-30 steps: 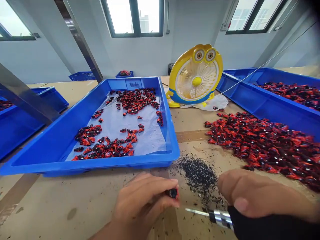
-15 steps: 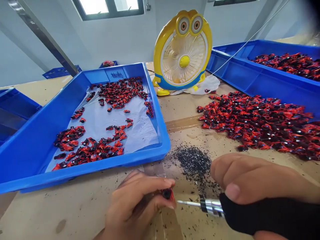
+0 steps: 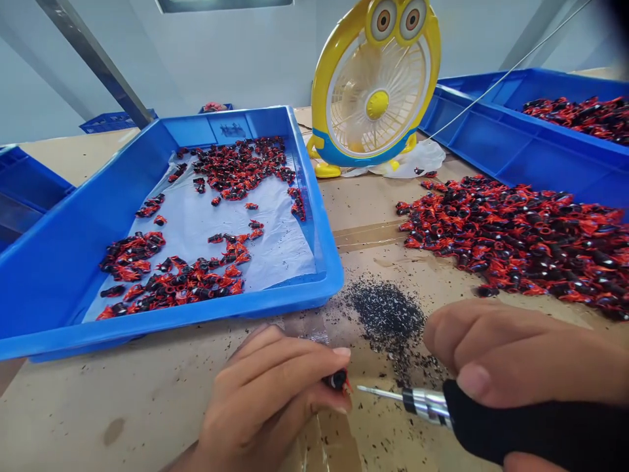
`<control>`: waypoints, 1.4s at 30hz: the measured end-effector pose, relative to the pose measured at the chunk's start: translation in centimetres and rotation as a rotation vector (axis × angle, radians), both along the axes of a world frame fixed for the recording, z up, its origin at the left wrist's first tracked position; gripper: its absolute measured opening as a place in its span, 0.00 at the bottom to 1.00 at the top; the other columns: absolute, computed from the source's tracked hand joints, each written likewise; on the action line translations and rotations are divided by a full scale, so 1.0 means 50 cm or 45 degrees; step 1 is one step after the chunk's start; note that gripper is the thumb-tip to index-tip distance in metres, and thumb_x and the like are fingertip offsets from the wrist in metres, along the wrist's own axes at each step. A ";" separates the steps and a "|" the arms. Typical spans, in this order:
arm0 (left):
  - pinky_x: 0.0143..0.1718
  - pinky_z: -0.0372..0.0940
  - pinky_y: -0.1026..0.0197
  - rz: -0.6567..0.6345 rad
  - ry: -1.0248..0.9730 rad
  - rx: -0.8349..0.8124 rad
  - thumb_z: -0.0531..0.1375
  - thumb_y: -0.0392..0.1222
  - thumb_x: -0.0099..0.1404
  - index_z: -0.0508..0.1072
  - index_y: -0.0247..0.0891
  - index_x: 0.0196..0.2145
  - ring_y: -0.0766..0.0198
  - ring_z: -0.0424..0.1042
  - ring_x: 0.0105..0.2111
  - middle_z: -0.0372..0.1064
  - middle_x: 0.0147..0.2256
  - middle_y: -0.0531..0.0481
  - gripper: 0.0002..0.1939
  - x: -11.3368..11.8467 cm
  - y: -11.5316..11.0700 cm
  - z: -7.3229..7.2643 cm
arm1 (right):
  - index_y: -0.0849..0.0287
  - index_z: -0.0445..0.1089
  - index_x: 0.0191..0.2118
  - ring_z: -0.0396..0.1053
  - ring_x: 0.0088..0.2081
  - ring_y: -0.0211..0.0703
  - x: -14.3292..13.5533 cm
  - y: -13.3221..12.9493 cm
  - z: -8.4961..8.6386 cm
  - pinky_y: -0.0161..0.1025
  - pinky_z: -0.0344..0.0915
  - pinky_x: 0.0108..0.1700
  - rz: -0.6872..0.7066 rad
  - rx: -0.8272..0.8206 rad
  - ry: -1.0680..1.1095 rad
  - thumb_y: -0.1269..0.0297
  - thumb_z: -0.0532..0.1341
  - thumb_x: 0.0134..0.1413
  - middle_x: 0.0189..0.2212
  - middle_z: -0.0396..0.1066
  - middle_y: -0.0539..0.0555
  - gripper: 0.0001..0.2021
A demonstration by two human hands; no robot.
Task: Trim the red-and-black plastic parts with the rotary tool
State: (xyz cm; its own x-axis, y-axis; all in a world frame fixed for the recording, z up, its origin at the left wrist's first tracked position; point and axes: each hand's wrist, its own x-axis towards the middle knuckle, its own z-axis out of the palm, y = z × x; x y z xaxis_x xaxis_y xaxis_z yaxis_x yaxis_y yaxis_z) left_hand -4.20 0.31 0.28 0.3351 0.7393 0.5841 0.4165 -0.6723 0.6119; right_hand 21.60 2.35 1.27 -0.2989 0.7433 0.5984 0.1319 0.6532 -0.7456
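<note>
Between thumb and forefinger, my left hand (image 3: 280, 387) pinches a small black and red part (image 3: 337, 379), its round black end facing right. My right hand (image 3: 521, 354) is wrapped round a black-handled tool (image 3: 535, 423) with a silver collar and a thin metal tip. That tip points left and stands a short gap to the right of the part, not touching it. Behind the hands lies a heap of black shavings (image 3: 388, 311). A large pile of similar black and red parts (image 3: 521, 236) rests on the table at the right.
At the left, a blue tray (image 3: 275, 305) holds a white sheet with scattered parts. A yellow fan (image 3: 378, 105) stands at the back. Another blue tray (image 3: 531, 141) with parts is at the back right, a thin cable crossing over it. Brown cardboard (image 3: 162, 387) covers the table.
The view has tilted down a little, and the trays and fan sit higher in it. The part in my left hand is turned slightly, with the tool tip still apart from it.
</note>
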 end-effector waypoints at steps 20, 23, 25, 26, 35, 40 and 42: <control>0.36 0.71 0.57 0.082 0.126 -0.019 0.70 0.41 0.71 0.81 0.42 0.54 0.61 0.79 0.33 0.84 0.41 0.50 0.15 -0.001 -0.012 0.002 | 0.55 0.70 0.46 0.67 0.23 0.39 -0.024 0.018 0.011 0.41 0.68 0.25 0.128 0.170 -0.079 0.62 0.69 0.60 0.25 0.69 0.47 0.12; 0.36 0.71 0.56 0.098 0.129 -0.001 0.70 0.41 0.71 0.81 0.43 0.54 0.61 0.78 0.33 0.84 0.40 0.50 0.14 0.002 -0.015 0.004 | 0.55 0.71 0.45 0.68 0.23 0.39 -0.028 0.023 0.011 0.40 0.68 0.26 0.104 0.177 -0.076 0.61 0.68 0.60 0.25 0.68 0.46 0.10; 0.37 0.70 0.55 0.107 0.123 0.008 0.70 0.40 0.71 0.81 0.43 0.54 0.60 0.78 0.33 0.84 0.40 0.50 0.15 0.003 -0.018 0.006 | 0.55 0.72 0.44 0.68 0.24 0.38 -0.029 0.024 0.011 0.39 0.67 0.27 0.132 0.184 -0.076 0.62 0.70 0.59 0.25 0.69 0.46 0.10; 0.38 0.70 0.55 0.097 0.129 0.020 0.70 0.40 0.71 0.81 0.43 0.54 0.60 0.78 0.32 0.84 0.40 0.50 0.14 0.003 -0.018 0.006 | 0.55 0.71 0.44 0.68 0.24 0.38 -0.030 0.024 0.011 0.39 0.66 0.27 0.158 0.183 -0.087 0.62 0.70 0.58 0.26 0.68 0.46 0.11; 0.34 0.71 0.54 0.095 0.228 0.170 0.68 0.46 0.73 0.81 0.51 0.54 0.61 0.80 0.28 0.85 0.38 0.55 0.13 -0.016 0.007 -0.001 | 0.54 0.70 0.41 0.64 0.23 0.39 -0.046 -0.002 0.013 0.42 0.66 0.30 0.001 0.074 -0.024 0.57 0.62 0.70 0.24 0.65 0.46 0.07; 0.33 0.72 0.55 0.074 0.222 0.140 0.69 0.45 0.71 0.81 0.51 0.55 0.60 0.80 0.28 0.86 0.38 0.54 0.15 -0.018 0.006 -0.005 | 0.54 0.72 0.41 0.65 0.23 0.40 -0.043 -0.002 0.017 0.42 0.66 0.29 0.008 0.087 -0.021 0.57 0.63 0.70 0.24 0.67 0.47 0.07; 0.32 0.71 0.55 0.059 0.210 0.139 0.71 0.45 0.70 0.80 0.51 0.56 0.60 0.80 0.28 0.86 0.38 0.54 0.17 -0.017 0.007 -0.005 | 0.54 0.73 0.41 0.66 0.23 0.41 -0.047 -0.004 0.016 0.42 0.66 0.28 -0.038 0.091 0.017 0.58 0.63 0.69 0.24 0.67 0.47 0.06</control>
State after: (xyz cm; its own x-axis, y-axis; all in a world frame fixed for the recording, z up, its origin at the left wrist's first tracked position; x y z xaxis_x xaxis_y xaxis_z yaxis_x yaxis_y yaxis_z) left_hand -5.08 0.65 0.01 0.3995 0.6915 0.6018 0.5371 -0.7086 0.4576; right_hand 19.23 2.15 2.06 -0.2692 0.7071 0.6539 0.1427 0.7007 -0.6990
